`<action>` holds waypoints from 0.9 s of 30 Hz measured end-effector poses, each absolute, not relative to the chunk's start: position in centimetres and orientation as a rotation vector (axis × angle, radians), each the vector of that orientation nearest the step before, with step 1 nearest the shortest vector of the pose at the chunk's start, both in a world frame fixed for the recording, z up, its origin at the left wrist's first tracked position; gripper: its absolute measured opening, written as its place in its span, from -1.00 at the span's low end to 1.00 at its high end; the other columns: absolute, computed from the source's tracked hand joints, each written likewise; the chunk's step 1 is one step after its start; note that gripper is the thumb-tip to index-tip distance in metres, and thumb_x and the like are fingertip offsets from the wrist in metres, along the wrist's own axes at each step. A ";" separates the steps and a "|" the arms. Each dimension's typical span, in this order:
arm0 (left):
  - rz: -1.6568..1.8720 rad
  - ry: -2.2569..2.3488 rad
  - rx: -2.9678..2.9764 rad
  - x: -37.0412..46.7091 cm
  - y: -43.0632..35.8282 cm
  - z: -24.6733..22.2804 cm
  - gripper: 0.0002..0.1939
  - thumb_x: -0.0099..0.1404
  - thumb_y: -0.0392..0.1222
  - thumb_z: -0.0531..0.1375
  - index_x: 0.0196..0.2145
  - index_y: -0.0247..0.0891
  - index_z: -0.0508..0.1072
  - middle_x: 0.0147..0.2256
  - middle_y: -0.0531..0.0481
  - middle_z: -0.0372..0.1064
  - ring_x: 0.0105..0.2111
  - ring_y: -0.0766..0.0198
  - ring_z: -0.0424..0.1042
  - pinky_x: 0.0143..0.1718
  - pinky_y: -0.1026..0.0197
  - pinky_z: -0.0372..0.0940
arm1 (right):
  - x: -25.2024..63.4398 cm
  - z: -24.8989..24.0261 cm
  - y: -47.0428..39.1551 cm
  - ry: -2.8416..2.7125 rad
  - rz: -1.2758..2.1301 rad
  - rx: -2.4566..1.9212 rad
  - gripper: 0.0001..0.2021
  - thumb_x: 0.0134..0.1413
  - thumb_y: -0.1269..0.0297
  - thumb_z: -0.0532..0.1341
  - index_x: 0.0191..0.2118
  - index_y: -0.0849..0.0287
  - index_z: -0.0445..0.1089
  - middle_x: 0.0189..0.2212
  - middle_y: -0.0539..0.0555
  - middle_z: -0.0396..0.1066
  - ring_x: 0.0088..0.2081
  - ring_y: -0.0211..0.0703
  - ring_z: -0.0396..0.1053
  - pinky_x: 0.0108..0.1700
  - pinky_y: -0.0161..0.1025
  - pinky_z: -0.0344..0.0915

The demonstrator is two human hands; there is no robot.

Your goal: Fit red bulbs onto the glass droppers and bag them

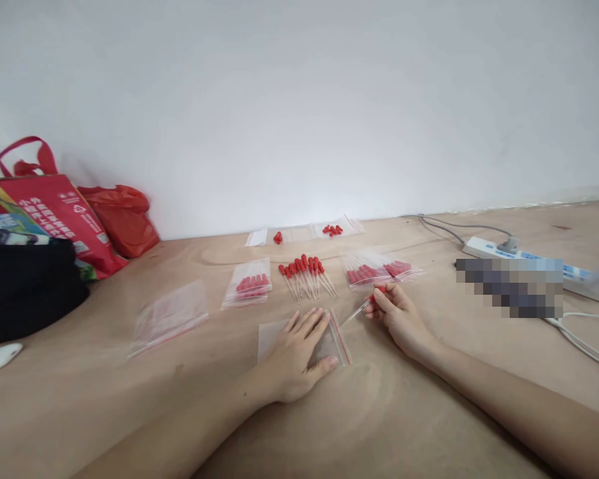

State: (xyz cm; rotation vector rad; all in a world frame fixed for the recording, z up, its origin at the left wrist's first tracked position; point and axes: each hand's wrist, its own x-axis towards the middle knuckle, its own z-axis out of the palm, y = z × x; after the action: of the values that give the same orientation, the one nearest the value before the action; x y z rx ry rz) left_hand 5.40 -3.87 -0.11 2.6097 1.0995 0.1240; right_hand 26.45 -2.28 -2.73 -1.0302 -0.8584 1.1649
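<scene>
My left hand (299,352) lies flat, fingers stretched out, on a clear zip bag (269,334) whose red-lined mouth faces right. Between the fingertips of my right hand (397,316) is the red bulb of a glass dropper (358,311). Its thin tip points down and left, close to the bag's mouth; I cannot tell whether it touches. Just beyond the bag lies a fan of several red-topped droppers (307,273). A bag of red-topped droppers (252,285) lies to their left, and more filled bags (372,271) to their right.
Flat zip bags (172,316) lie at left. Near the wall are loose red bulbs (332,230) on clear bags. A red shopping bag (54,206), a red plastic bag (124,219) and a black cloth item (30,286) stand far left. At right are a power strip (529,261) and cables.
</scene>
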 end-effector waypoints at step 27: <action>0.658 1.096 2.595 6.8 -3.1 0.0 -0.46 0.19 0.02 0.04 0.06 -0.30 0.12 0.00 -0.18 0.15 0.00 0.09 0.15 0.01 -0.02 0.10 | 26.3 -2.4 -3.6 -1.215 1.740 -0.844 -0.69 -0.17 0.16 0.26 -0.41 0.16 0.10 -0.54 -0.11 0.32 -0.49 -0.37 0.32 -0.36 -0.30 0.28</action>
State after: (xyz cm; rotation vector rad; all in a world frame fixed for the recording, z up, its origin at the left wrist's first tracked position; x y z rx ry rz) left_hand 6.83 -3.06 -0.01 2.5949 1.0956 0.6584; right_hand 26.28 -3.65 -2.45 -0.8441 -1.2146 1.7404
